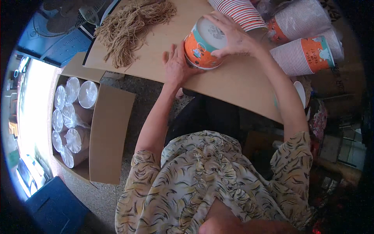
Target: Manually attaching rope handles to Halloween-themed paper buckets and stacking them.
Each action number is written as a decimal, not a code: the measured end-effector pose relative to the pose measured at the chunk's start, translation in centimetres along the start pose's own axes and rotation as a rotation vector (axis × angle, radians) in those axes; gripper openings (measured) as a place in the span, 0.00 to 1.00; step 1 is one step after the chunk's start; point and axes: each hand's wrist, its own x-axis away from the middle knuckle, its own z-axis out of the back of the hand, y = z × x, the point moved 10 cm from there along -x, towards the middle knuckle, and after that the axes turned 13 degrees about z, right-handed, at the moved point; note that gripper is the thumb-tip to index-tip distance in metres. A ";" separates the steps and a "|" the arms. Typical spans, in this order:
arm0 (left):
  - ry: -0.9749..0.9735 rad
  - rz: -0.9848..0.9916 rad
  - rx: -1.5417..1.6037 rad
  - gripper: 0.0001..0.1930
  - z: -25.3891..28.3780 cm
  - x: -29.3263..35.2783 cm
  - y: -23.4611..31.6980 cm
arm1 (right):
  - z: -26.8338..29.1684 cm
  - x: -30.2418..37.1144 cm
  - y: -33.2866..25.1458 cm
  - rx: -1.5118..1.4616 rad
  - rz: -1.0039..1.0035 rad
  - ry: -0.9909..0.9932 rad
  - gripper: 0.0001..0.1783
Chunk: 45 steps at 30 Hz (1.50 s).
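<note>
A round paper bucket (204,43), orange and teal with printed figures, stands bottom-up near the front edge of the table (237,91). Its pale base faces me. My right hand (233,37) reaches across the base, fingers on the far side and thumb on the near wall, closed on it. Around the lower left wall is my left hand (178,64), its thumb along the rim and its fingers beside the wall, steadying the bucket. Whatever lies under the bucket is hidden. To the left, a heap of beige twine strands (132,29) covers the table's far corner.
Nested striped buckets (241,13) lie at the far edge. More bucket stacks (302,56), some in clear plastic, lie at the right. On the floor at left, an open carton (111,132) holds several plastic-wrapped white stacks (73,140). A fan (64,21) stands at upper left.
</note>
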 end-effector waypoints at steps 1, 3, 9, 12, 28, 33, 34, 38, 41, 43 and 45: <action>0.014 -0.022 0.002 0.66 0.1 0.1 0.2 | 0.1 0.1 0.0 -0.011 0.009 0.010 0.63; 0.037 -0.053 0.003 0.65 0.4 0.5 0.5 | 0.2 0.5 -0.2 -0.033 0.039 0.021 0.66; -0.090 -0.114 0.036 0.59 1.0 6.0 0.4 | 1.2 3.9 -5.1 -0.126 0.066 -0.053 0.66; -0.192 -0.173 0.172 0.51 1.1 7.4 0.9 | 2.4 6.8 -5.8 -0.135 0.068 -0.030 0.63; -0.284 -0.112 0.348 0.13 -1.1 0.4 3.0 | 1.7 14.4 -7.4 -0.127 0.135 -0.065 0.37; -0.359 -0.178 0.346 0.13 -2.8 -1.7 5.3 | 1.4 15.8 -7.5 -0.044 0.174 -0.057 0.22; -0.373 -0.177 0.347 0.13 -3.3 -2.1 5.5 | 1.5 15.9 -7.6 -0.030 0.210 -0.035 0.22; -0.474 -0.206 0.331 0.13 -5.4 -3.9 6.8 | 1.0 16.5 -7.5 -0.054 0.223 -0.047 0.23; -0.619 -0.267 0.328 0.14 -6.7 -5.1 9.0 | 1.4 16.3 -7.2 -0.054 0.217 -0.051 0.24; -0.709 -0.298 0.332 0.15 -8.0 -5.0 9.7 | 1.2 16.4 -7.1 -0.045 0.230 -0.070 0.24; -0.901 -0.154 0.494 0.16 -10.2 -4.6 9.2 | 1.1 16.4 -7.2 -0.054 0.240 -0.075 0.25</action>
